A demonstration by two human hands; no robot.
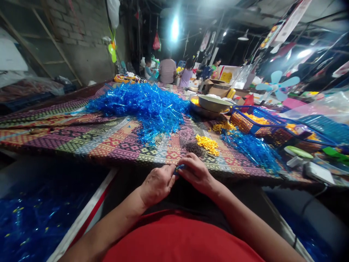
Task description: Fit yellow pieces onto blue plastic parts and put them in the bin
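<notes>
Both hands meet at the table's front edge, fingers closed around a small blue plastic piece (178, 169) with a bit of yellow on it. My left hand (160, 182) grips it from the left, and my right hand (196, 171) pinches it from the other side; much of it is hidden by the fingers. Just beyond my right hand lies a little heap of small dark parts (194, 148). Beside that is a pile of small yellow plastic pieces (207, 145). A large mound of clear blue plastic pieces (141, 105) spreads over the patterned cloth (114, 140).
To the right lie more blue pieces (252, 151), blue baskets (259, 125) with yellow parts, and a small white device (318, 173) with a cable. Metal bowls (214, 103) stand farther back. A light-blue fan (276, 87) is at right. Several people sit in the background.
</notes>
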